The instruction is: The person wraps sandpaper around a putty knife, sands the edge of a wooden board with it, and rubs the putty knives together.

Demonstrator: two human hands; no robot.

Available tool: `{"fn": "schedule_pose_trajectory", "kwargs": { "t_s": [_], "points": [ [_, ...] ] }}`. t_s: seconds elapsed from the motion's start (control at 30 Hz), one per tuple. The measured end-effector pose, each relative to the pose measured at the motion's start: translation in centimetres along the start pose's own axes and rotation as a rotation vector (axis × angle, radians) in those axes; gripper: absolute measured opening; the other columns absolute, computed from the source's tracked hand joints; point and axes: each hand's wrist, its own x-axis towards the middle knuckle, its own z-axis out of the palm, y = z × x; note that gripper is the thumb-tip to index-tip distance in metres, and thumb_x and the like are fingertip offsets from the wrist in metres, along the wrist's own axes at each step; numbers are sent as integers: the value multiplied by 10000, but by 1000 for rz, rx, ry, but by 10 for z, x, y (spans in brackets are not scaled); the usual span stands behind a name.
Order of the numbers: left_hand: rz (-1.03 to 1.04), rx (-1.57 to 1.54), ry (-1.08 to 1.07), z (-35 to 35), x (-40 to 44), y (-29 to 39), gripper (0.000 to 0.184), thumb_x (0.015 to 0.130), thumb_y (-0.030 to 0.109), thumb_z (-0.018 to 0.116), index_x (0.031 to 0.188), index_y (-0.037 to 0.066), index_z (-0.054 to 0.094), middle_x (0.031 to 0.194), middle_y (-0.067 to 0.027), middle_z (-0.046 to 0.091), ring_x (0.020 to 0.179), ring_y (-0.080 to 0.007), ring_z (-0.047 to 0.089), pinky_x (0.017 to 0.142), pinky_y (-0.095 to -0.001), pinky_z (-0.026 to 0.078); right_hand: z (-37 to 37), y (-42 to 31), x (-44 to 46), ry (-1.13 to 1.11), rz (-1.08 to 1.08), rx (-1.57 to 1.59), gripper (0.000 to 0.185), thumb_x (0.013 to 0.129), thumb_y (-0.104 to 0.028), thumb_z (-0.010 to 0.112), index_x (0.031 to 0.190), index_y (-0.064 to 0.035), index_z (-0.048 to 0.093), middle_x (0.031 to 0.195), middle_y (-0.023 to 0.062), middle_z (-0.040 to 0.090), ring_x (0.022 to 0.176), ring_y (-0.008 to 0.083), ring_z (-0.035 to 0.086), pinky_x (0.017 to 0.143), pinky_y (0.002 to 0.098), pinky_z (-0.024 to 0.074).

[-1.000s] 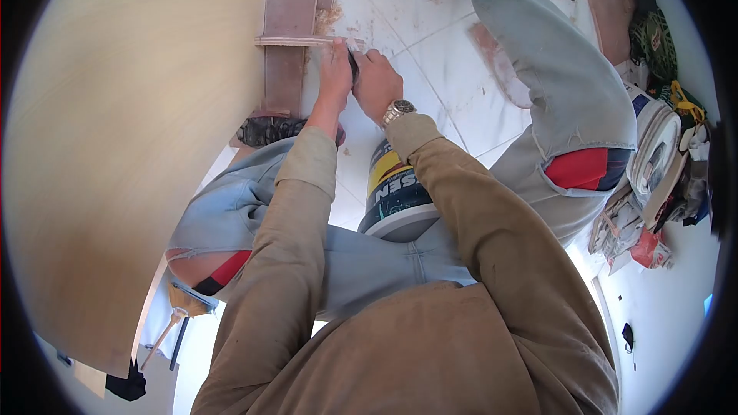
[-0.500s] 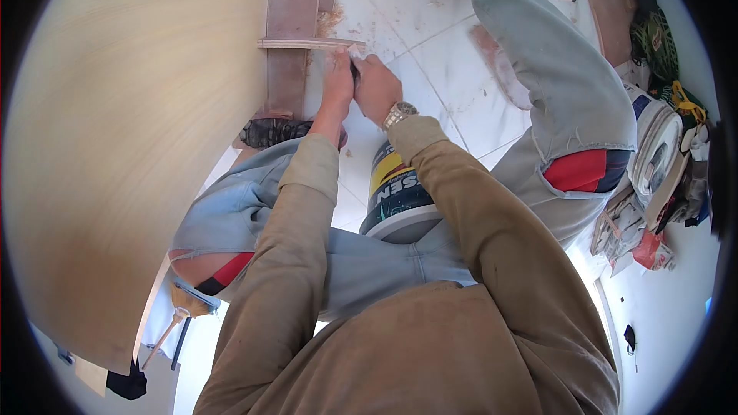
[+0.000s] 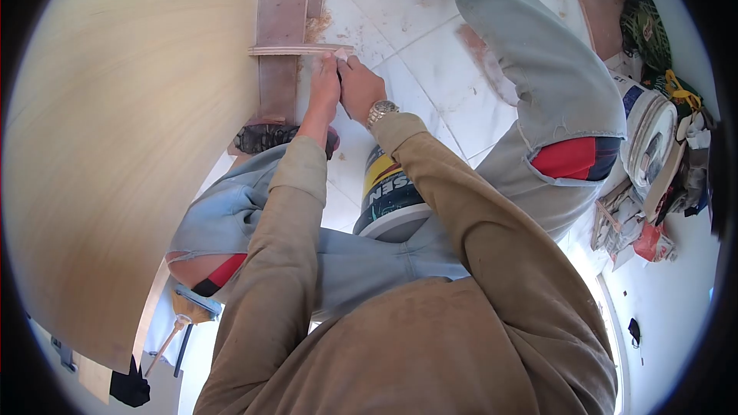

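My left hand [image 3: 324,96] and my right hand [image 3: 361,91] are pressed close together over the floor, fingers closed. Between them shows a sliver of something dark and thin, its kind hidden by the fingers. A small pale bit shows at the fingertips. Both hands meet the right end of a thin, layered wooden strip [image 3: 288,51], which reaches left to a large pale wooden panel [image 3: 123,138]. Under the strip lies a brown board [image 3: 278,84]. Below my right wrist, a paint bucket [image 3: 393,196] with a yellow and dark label stands between my legs.
Sawdust lies on the white tiled floor [image 3: 400,15] beside the brown board. At right are a white bucket [image 3: 649,131] and a heap of papers and bags [image 3: 623,223]. A broom [image 3: 188,311] stands at lower left. The pale panel fills the left side.
The view has shifted slightly, so most things sit a little farther left. Both hands stay together at the strip's end, with the dark thing between them less visible.
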Motion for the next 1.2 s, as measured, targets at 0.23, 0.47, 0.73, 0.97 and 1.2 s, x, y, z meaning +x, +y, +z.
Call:
{"fn": "schedule_pose_trajectory", "kwargs": {
  "t_s": [0.23, 0.47, 0.73, 0.97, 1.2],
  "points": [
    [13, -16, 15, -1, 1, -6, 534, 1088, 398, 422, 1377, -51, 431, 1290, -203, 573, 1173, -253, 573, 963, -357, 483, 3, -7, 0, 12, 50, 30, 306, 924, -139, 536, 1197, -15, 600, 1178, 149, 595, 998, 324, 678, 786, 456, 572],
    [-6, -154, -40, -4, 4, -11, 459, 1092, 377, 422, 1305, -27, 472, 1247, -170, 587, 1132, -224, 578, 955, -342, 485, 0, -16, 5, 1, 121, 55, 314, 950, -161, 504, 1198, 7, 599, 1190, 184, 585, 956, 356, 696, 787, 478, 571],
    [-67, -149, -33, -7, 0, -10, 413, 1092, 372, 428, 1245, -7, 488, 1222, -158, 596, 1103, -203, 585, 923, -336, 494, 0, -12, 2, -61, 11, -24, 259, 956, -148, 499, 1132, 5, 610, 1175, 181, 587, 944, 351, 699, 767, 466, 577],
    [-62, -53, -26, -5, -5, 2, 445, 1089, 377, 426, 1299, -13, 463, 1233, -184, 593, 1121, -223, 591, 900, -359, 509, 8, -16, 0, 27, 53, -1, 228, 939, -128, 515, 1101, 0, 612, 1148, 173, 591, 921, 347, 698, 761, 458, 579],
    [-54, -5, -44, -3, 4, 3, 454, 1087, 374, 427, 1315, -19, 450, 1271, -201, 585, 1174, -244, 584, 953, -341, 489, 0, -4, 9, -19, -82, -140, 226, 932, -157, 542, 1086, -11, 621, 1139, 158, 592, 916, 342, 701, 739, 464, 586]
  ]
}}
